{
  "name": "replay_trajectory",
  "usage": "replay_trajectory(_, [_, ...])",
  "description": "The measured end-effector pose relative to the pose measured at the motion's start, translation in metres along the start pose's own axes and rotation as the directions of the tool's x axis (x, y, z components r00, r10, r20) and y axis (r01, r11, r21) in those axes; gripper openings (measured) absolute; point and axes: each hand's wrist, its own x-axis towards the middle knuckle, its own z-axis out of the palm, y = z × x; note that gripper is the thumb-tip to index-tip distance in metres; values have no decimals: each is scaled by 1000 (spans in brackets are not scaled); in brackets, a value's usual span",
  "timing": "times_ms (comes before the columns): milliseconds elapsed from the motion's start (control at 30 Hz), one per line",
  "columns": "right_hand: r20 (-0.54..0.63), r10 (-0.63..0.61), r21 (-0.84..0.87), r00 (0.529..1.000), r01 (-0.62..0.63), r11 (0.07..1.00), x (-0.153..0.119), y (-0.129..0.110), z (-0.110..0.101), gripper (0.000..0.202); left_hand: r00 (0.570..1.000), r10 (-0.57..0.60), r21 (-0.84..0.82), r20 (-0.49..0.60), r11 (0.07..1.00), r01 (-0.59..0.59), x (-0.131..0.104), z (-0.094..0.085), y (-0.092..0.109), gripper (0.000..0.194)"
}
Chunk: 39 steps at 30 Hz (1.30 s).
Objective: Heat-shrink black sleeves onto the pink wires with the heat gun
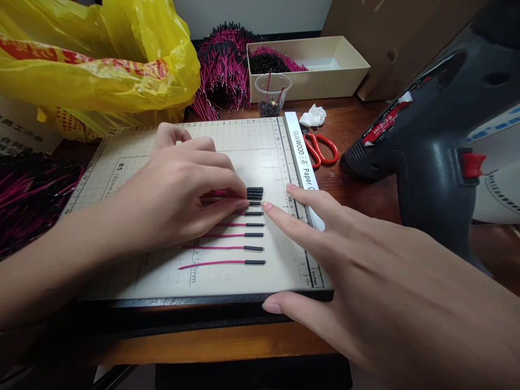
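Observation:
My left hand (190, 184) pinches a thin magenta wire with a black sleeve (254, 203) at its end, thumb and fingers closed on it. Just beyond those fingertips lie several black-sleeved ends (255, 192) close together, their wires partly hidden under the hand. Nearer to me, several more magenta wires (219, 264) lie spaced apart, roughly parallel, sleeves pointing right. All rest on the cream gridded board of a paper cutter (235, 284). My right hand (345, 254) has its fingers spread, its index fingertip at the end of the pinched sleeve and its thumb by the board's front edge.
Behind the board stand a clear plastic cup (273, 95), a cream box (312, 84) and a heap of wires (223, 70). Red-handled scissors (323, 150) and crumpled tissue (313, 116) lie right of it. A dark power tool (430, 114) is at right, a yellow bag (122, 81) at left.

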Motion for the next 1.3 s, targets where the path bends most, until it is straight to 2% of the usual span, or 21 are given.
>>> replay_trajectory(367, [7,19,-5,1000,-19,1000,-3,1,-3,83,1000,-21,30,-8,999,21,-1,7,-1,40])
replay_trajectory(467, [22,14,3,1000,-14,1000,-1,1,-2,79,999,-39,3,36,999,39,1,3,0,37])
replay_trajectory(633, [49,22,24,999,-24,999,-1,0,-2,75,999,-30,-28,37,999,31,1,1,-1,30])
replay_trajectory(800, [24,5,27,1000,-5,1000,-2,0,-2,88,1000,-7,-32,-25,999,6,0,1,0,33])
replay_trajectory(933, [32,32,35,999,-33,999,0,1,-3,97,998,-66,22,-21,998,66,1,-4,5,29])
replay_trajectory(1000, [39,35,37,999,-36,999,2,2,-3,98,997,-62,23,-52,998,63,1,-3,3,28])
replay_trajectory(1100, [63,27,44,998,-30,999,3,2,-2,94,996,6,6,-91,1000,-5,0,1,-5,30])
replay_trajectory(1300, [61,27,35,998,-29,999,3,3,-4,91,999,1,27,-41,1000,0,1,4,-12,30])
